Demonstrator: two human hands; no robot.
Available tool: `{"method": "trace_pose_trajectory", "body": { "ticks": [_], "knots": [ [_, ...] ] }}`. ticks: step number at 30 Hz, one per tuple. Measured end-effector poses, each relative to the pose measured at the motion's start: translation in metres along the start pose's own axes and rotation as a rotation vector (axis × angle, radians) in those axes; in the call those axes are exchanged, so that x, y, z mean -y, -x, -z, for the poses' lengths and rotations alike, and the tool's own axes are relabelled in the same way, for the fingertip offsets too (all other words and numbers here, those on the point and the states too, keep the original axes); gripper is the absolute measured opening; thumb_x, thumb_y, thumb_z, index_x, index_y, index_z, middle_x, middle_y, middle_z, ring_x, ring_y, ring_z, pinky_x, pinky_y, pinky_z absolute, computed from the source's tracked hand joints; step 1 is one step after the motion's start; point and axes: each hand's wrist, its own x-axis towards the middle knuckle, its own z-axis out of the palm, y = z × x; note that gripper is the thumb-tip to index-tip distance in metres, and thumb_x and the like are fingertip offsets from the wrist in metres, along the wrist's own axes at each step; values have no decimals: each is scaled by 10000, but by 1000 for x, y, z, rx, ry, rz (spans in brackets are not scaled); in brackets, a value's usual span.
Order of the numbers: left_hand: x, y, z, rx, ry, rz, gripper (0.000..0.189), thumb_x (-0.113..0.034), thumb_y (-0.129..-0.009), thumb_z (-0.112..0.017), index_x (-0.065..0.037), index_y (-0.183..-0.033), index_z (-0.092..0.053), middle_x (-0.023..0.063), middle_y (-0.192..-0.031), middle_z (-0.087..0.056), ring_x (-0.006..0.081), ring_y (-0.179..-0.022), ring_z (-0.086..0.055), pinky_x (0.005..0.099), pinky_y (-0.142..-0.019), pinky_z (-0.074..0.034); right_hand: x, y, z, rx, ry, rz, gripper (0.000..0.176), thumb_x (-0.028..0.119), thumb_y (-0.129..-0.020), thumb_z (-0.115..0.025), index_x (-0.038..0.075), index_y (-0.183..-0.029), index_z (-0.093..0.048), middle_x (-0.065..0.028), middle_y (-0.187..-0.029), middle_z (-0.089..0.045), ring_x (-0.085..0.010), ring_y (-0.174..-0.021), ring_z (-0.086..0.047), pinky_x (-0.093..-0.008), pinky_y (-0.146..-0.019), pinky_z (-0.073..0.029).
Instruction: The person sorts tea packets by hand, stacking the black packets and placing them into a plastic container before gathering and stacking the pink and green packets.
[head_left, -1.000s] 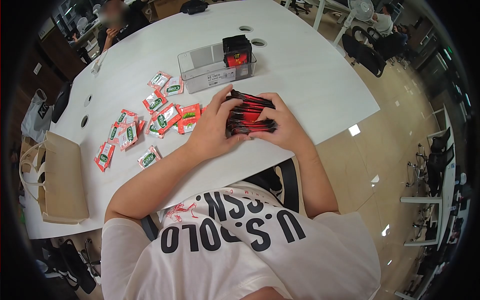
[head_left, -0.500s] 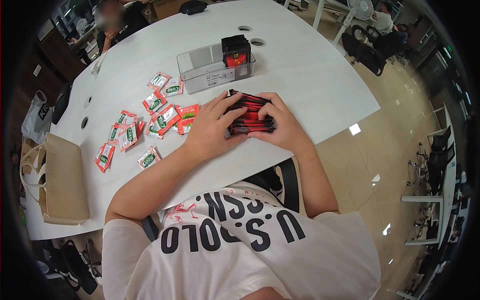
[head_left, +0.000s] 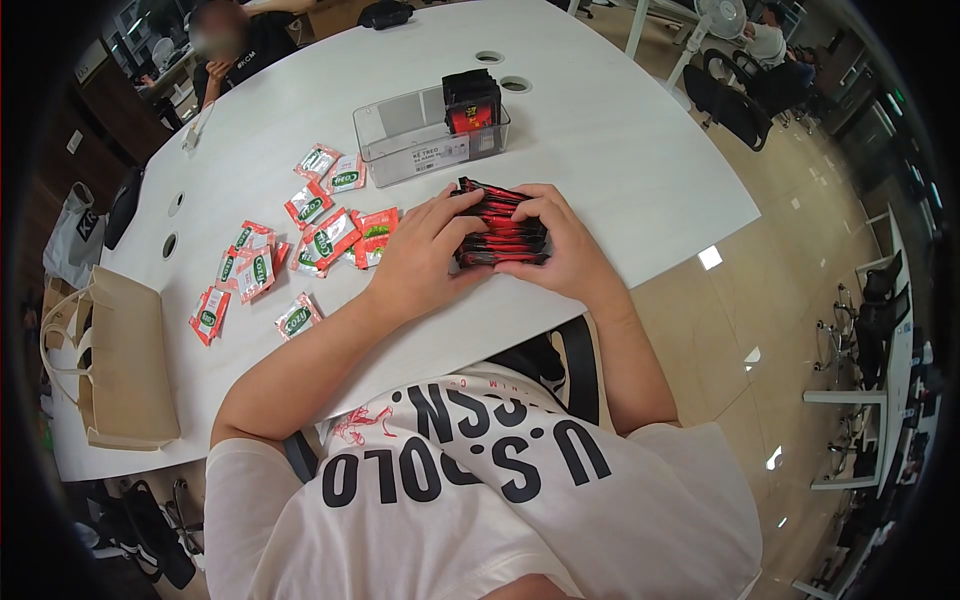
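Observation:
Between my two hands is a row of black and red sachets (head_left: 503, 225), standing on edge and pressed together on the white table. My left hand (head_left: 425, 250) is closed on the row's left side, its fingers bent over the edges. From the right, my right hand (head_left: 562, 245) grips the other side, thumb near the front end. Just beyond them stands a clear plastic bin (head_left: 415, 158) with a paper label. Several more black and red sachets (head_left: 472, 103) stand upright in its right end. To the left of my left hand, red and white Cozy sachets (head_left: 330, 238) lie scattered.
A beige tote bag (head_left: 125, 365) stands at the table's left. Round cable holes (head_left: 515, 85) pierce the white table (head_left: 620, 170). A black pouch (head_left: 386, 14) lies at the far edge. Another person (head_left: 240, 55) sits across the table. Office chairs (head_left: 728, 105) stand at right.
The fingers of both hands have shifted slightly on the sachet row, and its edges now look more evenly lined up. The bin and the Cozy sachets have not moved.

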Motion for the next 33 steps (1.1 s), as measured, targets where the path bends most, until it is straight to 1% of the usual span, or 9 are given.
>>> {"method": "trace_pose_trajectory", "body": {
  "ticks": [6, 10, 15, 19, 22, 25, 28, 30, 33],
  "knots": [
    [-3, -2, 3, -10, 45, 15, 579, -208, -686, -944, -108, -1125, -581, 145, -1474, -572, 380, -1282, -607, 480, -994, -518, 4, -1, 2, 24, 16, -24, 569, 155, -700, -954, 91, -1139, -597, -150, -1392, -534, -360, -1161, -637, -423, -979, -559],
    [-2, 0, 1, 0, 75, 60, 648, -241, -663, -940, -90, -1172, -568, 177, -1450, -557, 379, -1286, -584, 502, -987, -490, 4, -1, 0, 26, 11, -31, 484, 150, -705, -947, 81, -1068, -635, -150, -1394, -529, -363, -1158, -638, -427, -978, -561],
    [-1, 1, -1, 1, 87, 81, 690, -252, -663, -939, -82, -1213, -559, 175, -1448, -553, 375, -1273, -584, 501, -989, -486, 3, -1, 0, 31, 11, -20, 468, 151, -706, -945, 77, -1052, -638, -154, -1390, -529, -367, -1151, -639, -426, -972, -565],
    [-2, -2, 0, -10, 53, 60, 752, -261, -670, -932, -74, -1292, -553, 175, -1437, -552, 378, -1270, -581, 502, -994, -487, 3, -1, 1, 28, 6, -11, 475, 156, -708, -946, 79, -1058, -633, -155, -1390, -530, -366, -1147, -639, -427, -966, -568],
    [-2, -1, 0, 2, 44, 56, 781, -265, -671, -928, -70, -1327, -552, 174, -1428, -553, 379, -1267, -579, 502, -1000, -487, 2, 0, 1, 23, -11, -18, 564, 148, -705, -949, 86, -1142, -598, -160, -1384, -534, -366, -1151, -637, -426, -970, -567],
    [-2, -1, 1, 4, 42, 55, 786, -265, -671, -926, -69, -1335, -555, 173, -1421, -555, 380, -1265, -578, 501, -1005, -486, 0, 0, -1, -13, 7, 33, 701, 138, -695, -954, 87, -1249, -528, -160, -1377, -542, -366, -1158, -636, -420, -977, -566],
    [-2, -2, 1, 2, 37, 51, 797, -263, -669, -925, -68, -1347, -554, 172, -1417, -555, 382, -1264, -578, 501, -1009, -486, -3, 0, -3, -20, -18, 36, 798, 137, -689, -960, 76, -1318, -473, -161, -1380, -543, -358, -1168, -637, -413, -999, -557],
    [-2, -2, 1, 1, 39, 53, 823, -261, -664, -925, -69, -1370, -548, 172, -1414, -556, 383, -1264, -577, 501, -1012, -485, -1, 0, -3, -28, -32, 19, 822, 142, -688, -963, 67, -1338, -466, -162, -1368, -551, -352, -1170, -639, -412, -1013, -550],
    [-6, -4, 5, 0, 9, 68, 927, -242, -670, -938, -69, -1462, -488, 184, -1468, -535, 395, -1286, -581, 483, -1032, -518, 2, 1, -2, -20, -38, -37, 876, 148, -686, -969, 60, -1389, -453, -166, -1360, -568, -342, -1196, -639, -411, -1037, -539]
  ]
}}
